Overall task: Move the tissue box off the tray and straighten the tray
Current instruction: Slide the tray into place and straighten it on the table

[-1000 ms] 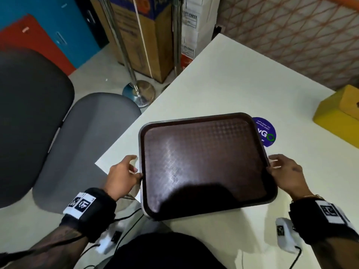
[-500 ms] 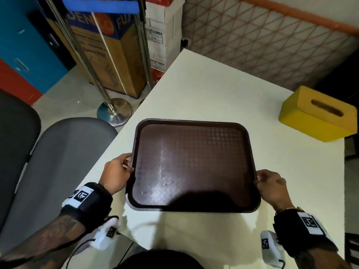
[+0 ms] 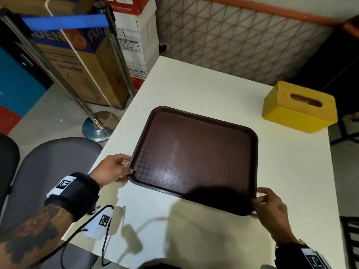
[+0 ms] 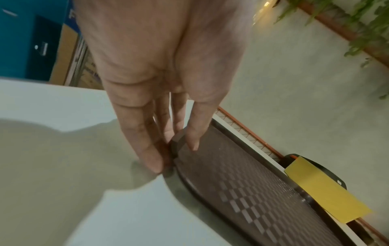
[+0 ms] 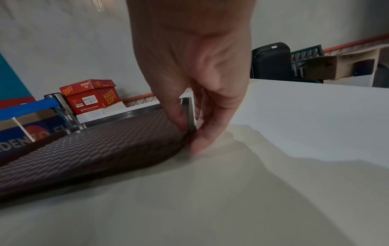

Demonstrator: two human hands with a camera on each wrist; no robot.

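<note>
The dark brown rectangular plastic tray (image 3: 196,158) with a textured floor lies on the white table (image 3: 204,90), and compared with one second ago it has turned: then its long edges ran almost square to the person, now its near-right corner sits close to the front edge of the table and its near-left corner is further in. How much of this turn is only the head camera moving, I cannot tell. The left hand (image 3: 113,167) pinches the rim at the near-left corner, thumb over the lip and fingers (image 4: 147,149) under the outer side. The right hand (image 3: 269,207) pinches the rim at the near-right corner in the same way, as the right wrist view shows. The yellow rectangular tissue box (image 3: 300,109) with an oval slot on top stands on the table near its far right corner, well apart from the tray, so the first part of the task looks finished. The straightening seems in progress; I judge that the tray is not yet parallel to the table edges.
</note>
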